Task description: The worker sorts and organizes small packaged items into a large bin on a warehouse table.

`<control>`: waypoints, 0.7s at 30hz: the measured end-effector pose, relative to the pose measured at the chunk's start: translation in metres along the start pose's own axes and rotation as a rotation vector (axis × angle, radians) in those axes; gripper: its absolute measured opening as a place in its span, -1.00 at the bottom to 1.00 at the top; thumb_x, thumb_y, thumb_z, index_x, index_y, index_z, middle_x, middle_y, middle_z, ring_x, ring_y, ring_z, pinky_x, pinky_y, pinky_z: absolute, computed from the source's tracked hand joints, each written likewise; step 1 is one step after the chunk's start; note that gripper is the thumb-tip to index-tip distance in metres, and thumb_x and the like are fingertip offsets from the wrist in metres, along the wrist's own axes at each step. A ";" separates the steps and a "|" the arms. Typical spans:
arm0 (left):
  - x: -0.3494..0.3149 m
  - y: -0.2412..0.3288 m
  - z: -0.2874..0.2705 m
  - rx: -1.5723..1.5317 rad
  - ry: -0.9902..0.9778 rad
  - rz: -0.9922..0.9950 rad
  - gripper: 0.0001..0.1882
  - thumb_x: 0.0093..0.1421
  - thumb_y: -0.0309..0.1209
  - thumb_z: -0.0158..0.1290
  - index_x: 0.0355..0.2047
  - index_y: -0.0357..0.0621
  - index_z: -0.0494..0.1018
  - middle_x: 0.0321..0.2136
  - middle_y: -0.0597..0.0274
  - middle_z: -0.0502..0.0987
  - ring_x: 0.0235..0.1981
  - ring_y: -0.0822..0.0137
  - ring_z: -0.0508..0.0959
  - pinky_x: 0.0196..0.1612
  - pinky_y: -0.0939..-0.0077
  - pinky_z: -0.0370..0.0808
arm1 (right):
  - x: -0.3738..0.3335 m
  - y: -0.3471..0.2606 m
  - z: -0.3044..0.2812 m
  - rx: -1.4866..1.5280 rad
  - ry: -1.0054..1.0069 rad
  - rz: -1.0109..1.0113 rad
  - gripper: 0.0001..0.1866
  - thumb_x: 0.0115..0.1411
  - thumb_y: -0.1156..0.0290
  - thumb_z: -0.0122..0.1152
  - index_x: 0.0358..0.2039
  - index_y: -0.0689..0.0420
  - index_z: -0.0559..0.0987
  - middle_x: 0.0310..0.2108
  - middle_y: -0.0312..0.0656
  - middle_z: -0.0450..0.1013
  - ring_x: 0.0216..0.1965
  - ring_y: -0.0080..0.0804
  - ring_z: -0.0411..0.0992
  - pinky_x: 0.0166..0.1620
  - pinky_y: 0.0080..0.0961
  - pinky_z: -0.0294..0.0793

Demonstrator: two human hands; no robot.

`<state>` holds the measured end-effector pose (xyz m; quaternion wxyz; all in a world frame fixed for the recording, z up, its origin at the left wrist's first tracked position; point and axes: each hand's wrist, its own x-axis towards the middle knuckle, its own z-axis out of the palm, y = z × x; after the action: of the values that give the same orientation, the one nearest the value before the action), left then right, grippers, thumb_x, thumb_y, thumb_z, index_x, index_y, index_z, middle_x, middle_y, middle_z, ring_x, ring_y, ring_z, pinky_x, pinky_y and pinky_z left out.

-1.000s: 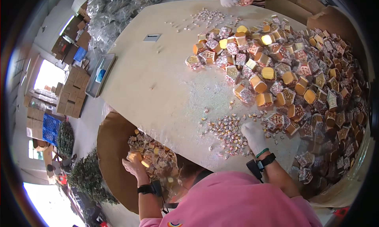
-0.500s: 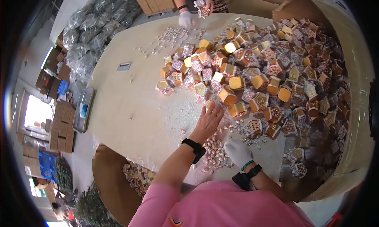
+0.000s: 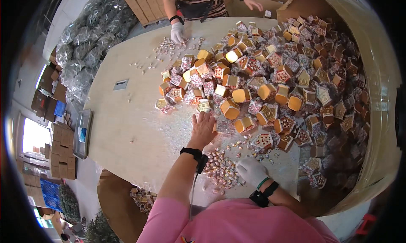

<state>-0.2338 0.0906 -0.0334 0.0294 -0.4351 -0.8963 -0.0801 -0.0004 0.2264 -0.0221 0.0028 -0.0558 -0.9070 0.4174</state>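
My bare left hand (image 3: 203,129) lies with fingers spread at the near edge of a heap of small house-shaped ornaments (image 3: 241,96). Its fingertips meet one pale-fronted house ornament (image 3: 204,105); whether they press on it I cannot tell. In a white glove, my right hand (image 3: 252,171) rests low on the table with its fingers curled and mostly hidden. Whatever those fingers may hold does not show. Between my arms spreads a pile of small wrapped, candy-like pieces (image 3: 220,169), which borders the glove. The ornaments have orange-brown sides and frosted, red-dotted fronts, many in clear wrap.
Across the pale table (image 3: 127,129) a co-worker's gloved hand (image 3: 177,32) touches more scattered small pieces (image 3: 169,48). The co-worker's bare hand (image 3: 252,3) is over a cardboard bin (image 3: 380,116) wall. A metal tray (image 3: 80,135) stands left; another cardboard bin (image 3: 112,196) is below.
My left hand has shifted toward the heap's left part, and the view has moved slightly. The co-worker's bare hand swung right and let go of the ornaments; one is near it.
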 end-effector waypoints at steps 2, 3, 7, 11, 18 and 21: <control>-0.008 0.003 0.001 -0.078 0.115 0.009 -0.46 -0.16 -0.41 0.26 -0.14 -0.15 0.31 -0.09 0.06 0.39 0.05 -0.06 0.32 0.08 -0.02 0.28 | 0.001 -0.008 -0.006 -0.026 -0.038 0.010 -0.73 0.14 0.30 -0.04 -0.53 0.21 0.49 -0.46 0.04 0.45 -0.32 0.08 0.42 -0.21 -0.03 0.38; -0.010 0.005 -0.001 -0.178 0.083 -0.054 -0.48 -0.15 -0.42 0.25 -0.16 -0.17 0.32 -0.12 0.04 0.39 -0.01 -0.07 0.35 0.03 0.02 0.32 | 0.000 -0.007 -0.005 -0.031 -0.016 -0.015 -0.74 0.14 0.29 -0.03 -0.53 0.21 0.50 -0.46 0.03 0.46 -0.32 0.07 0.42 -0.21 -0.03 0.38; -0.026 0.019 -0.029 -0.487 0.106 -0.150 -0.54 -0.12 -0.47 0.23 -0.18 -0.23 0.33 -0.27 -0.04 0.38 -0.26 -0.10 0.44 -0.19 0.18 0.46 | -0.002 0.002 0.001 -0.077 -0.030 -0.064 -0.74 0.15 0.28 -0.02 -0.52 0.18 0.50 -0.45 0.02 0.46 -0.32 0.05 0.43 -0.21 -0.04 0.39; -0.026 0.041 -0.056 -0.766 0.161 -0.197 -0.45 -0.07 -0.39 0.25 -0.05 -0.25 0.35 -0.25 0.01 0.38 -0.27 0.08 0.46 -0.15 0.25 0.45 | -0.002 0.002 0.003 -0.126 -0.074 -0.072 -0.75 0.14 0.26 0.01 -0.51 0.17 0.50 -0.45 0.02 0.46 -0.32 0.05 0.43 -0.20 -0.05 0.39; 0.046 0.077 -0.063 -1.702 0.003 -0.660 -0.49 0.16 -0.17 0.14 0.03 -0.19 0.36 -0.14 0.20 0.48 -0.10 0.36 0.47 -0.14 0.32 0.48 | -0.007 0.009 0.003 -0.122 -0.048 -0.097 -0.74 0.14 0.25 0.04 -0.54 0.16 0.49 -0.48 0.02 0.47 -0.35 0.05 0.45 -0.21 -0.06 0.41; 0.073 0.080 -0.036 -1.600 0.034 -0.664 -0.53 0.15 -0.16 0.15 -0.03 -0.19 0.37 -0.09 0.16 0.43 -0.11 0.32 0.48 -0.15 0.17 0.50 | -0.009 0.013 0.008 -0.137 -0.051 -0.133 -0.74 0.14 0.24 0.04 -0.55 0.16 0.49 -0.49 0.03 0.47 -0.37 0.06 0.45 -0.22 -0.05 0.41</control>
<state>-0.2171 0.1894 0.0208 -0.2968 -0.0397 -0.6508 -0.6977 0.0090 0.2276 -0.0366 0.0035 0.0151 -0.9348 0.3548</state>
